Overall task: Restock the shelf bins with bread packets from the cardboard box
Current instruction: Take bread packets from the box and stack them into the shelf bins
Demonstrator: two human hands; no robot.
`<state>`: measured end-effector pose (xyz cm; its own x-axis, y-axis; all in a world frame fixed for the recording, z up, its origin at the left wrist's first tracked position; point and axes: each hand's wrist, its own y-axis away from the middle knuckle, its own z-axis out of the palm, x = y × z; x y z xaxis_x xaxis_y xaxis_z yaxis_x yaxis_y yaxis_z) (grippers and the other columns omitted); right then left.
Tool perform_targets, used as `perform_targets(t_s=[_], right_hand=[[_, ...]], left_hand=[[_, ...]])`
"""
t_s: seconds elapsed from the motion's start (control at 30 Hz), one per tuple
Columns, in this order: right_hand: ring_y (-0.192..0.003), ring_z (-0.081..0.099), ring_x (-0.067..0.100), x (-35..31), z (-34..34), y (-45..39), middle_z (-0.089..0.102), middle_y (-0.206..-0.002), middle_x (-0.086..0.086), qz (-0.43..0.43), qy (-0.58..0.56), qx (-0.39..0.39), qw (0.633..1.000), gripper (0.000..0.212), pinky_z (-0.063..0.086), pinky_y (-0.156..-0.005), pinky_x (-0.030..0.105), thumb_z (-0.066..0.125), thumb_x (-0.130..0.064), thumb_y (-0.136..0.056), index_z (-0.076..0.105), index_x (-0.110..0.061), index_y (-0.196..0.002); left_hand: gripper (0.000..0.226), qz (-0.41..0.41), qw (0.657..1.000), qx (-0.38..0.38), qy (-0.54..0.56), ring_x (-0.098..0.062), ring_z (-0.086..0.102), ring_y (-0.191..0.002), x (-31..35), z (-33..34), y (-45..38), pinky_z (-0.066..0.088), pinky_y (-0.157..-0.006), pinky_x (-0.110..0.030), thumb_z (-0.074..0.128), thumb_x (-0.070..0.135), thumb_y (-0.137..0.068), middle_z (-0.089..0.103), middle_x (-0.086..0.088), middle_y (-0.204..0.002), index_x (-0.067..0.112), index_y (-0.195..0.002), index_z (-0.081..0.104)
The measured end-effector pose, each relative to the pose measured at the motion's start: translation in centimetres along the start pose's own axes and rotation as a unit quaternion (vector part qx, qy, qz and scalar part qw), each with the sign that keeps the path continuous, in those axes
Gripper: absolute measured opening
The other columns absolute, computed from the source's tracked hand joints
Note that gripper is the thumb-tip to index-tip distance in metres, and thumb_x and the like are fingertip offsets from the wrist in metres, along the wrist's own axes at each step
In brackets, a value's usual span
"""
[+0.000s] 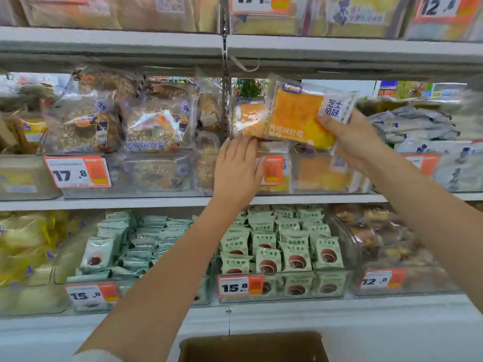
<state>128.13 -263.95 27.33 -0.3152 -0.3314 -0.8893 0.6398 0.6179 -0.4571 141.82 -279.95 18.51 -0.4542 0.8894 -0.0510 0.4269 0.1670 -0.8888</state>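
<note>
holding an orange bread packet (300,118) up in front of the middle shelf, my right hand (352,142) has its fingers (329,120) curled round the packet's right edge, thumb on the white label. my left hand (239,165) lies flat with straight fingers against the front of the clear bin (324,176), gripping nothing, just below and left of the packet. another orange packet (248,118) stands behind the one i hold, touching it.

the risk i see: the grip is on one edge only, so the slick wrapper could slide out from between the fingers and drop past the bin lip toward the cardboard box (253,347) below. pushing it in crooked could also tip the standing packet beyond my fingertips. if the left hand leans too hard, the bin might shift back on the shelf. motion blur hides how full the bin is.
</note>
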Motion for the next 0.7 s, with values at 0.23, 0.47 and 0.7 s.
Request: perform_targets(t_s=[0.23,0.47,0.7], right_hand=[[-0.107,0.062,0.020,2.9,4.8,-8.9,0.065,-0.119,0.007,0.026,0.104,-0.028,0.994,0.034,0.049,-0.097,0.039,0.067,-0.018,-0.086,0.058,-0.012,-0.118],[-0.106,0.056,0.015,5.6,7.1,-10.5,0.059,-0.114,-0.001,-0.058,0.259,-0.009,0.964,0.054,0.044,-0.089,0.029,0.070,-0.032,-0.084,0.045,-0.011,-0.127],[-0.123,0.046,0.016,4.5,4.4,-10.2,0.046,-0.137,0.001,-0.018,0.339,-0.092,0.936,0.090,0.040,-0.103,0.034,0.082,-0.016,-0.071,0.025,-0.010,-0.141]], left_hand=[[0.031,0.057,0.989,0.130,-0.033,-0.029,0.047,-0.090,-1.6,4.6,-0.3,0.030,-0.108,-0.045,0.033,0.027,-0.098,0.059,-0.015,-0.088,0.004,-0.092,0.053],[0.043,0.058,0.985,0.162,-0.026,-0.028,0.047,-0.095,-1.7,5.6,-0.1,0.027,-0.110,-0.044,0.027,0.029,-0.100,0.062,-0.016,-0.096,0.001,-0.095,0.060],[0.044,0.046,0.985,0.162,-0.034,-0.029,0.046,-0.100,-1.3,5.4,0.0,0.018,-0.114,-0.039,0.025,0.027,-0.099,0.062,-0.017,-0.097,0.000,-0.098,0.060]])
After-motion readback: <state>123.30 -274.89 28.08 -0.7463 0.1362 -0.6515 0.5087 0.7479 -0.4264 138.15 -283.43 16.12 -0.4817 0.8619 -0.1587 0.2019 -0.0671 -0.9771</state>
